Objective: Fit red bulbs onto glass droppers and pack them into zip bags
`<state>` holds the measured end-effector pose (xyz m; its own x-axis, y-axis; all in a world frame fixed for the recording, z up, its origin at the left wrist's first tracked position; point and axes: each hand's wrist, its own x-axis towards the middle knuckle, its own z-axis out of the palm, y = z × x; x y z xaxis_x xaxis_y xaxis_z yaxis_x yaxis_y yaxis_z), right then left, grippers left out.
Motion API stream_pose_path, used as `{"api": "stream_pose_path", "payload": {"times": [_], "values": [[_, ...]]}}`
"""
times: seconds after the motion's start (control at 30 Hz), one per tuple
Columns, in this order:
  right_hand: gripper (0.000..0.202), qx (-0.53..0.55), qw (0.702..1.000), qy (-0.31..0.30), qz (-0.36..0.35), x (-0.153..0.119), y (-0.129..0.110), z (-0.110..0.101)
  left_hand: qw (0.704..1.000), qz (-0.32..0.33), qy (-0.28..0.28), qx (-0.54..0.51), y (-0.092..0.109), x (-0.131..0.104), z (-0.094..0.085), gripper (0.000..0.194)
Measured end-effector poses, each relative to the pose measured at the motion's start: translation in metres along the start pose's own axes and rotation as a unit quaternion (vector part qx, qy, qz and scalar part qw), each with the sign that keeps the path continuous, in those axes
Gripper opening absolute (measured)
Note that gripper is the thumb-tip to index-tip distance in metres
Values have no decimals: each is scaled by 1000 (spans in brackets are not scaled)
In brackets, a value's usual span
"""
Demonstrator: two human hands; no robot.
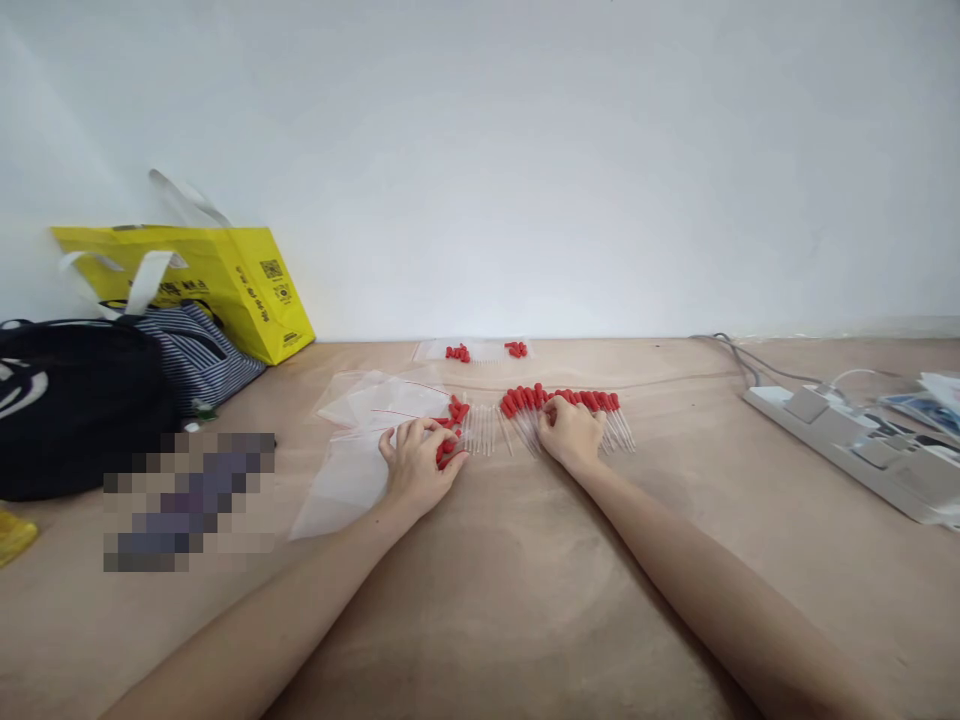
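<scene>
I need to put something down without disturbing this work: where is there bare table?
Bare table shows between the left forearm and right forearm, and between the right forearm and power strip. Crowded: around the left hand, by clear plastic and red pieces; around the right hand, by red-tipped sticks; far left, by a black bag and yellow bag.

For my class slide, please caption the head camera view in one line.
Left hand at loose red bulbs, right hand at a row of red-topped tubes.
</scene>
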<state>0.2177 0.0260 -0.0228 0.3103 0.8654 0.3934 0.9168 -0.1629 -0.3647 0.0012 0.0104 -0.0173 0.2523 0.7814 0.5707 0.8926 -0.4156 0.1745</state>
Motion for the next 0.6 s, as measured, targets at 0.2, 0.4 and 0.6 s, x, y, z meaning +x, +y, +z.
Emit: {"api": "stream_pose_path", "payload": {"times": [0.2,0.4,0.6], "values": [[23,-12,997,18,-78,-11,-16,-8,1000,4,-8,21,0,-1,-3,21],[27,-42,992,-67,-101,-17,-43,-4,998,19,-20,49,1,-6,-10,24],[31,-87,988,-92,-83,-12,-52,4,999,33,-20,37,5,-7,-11,13]]}}
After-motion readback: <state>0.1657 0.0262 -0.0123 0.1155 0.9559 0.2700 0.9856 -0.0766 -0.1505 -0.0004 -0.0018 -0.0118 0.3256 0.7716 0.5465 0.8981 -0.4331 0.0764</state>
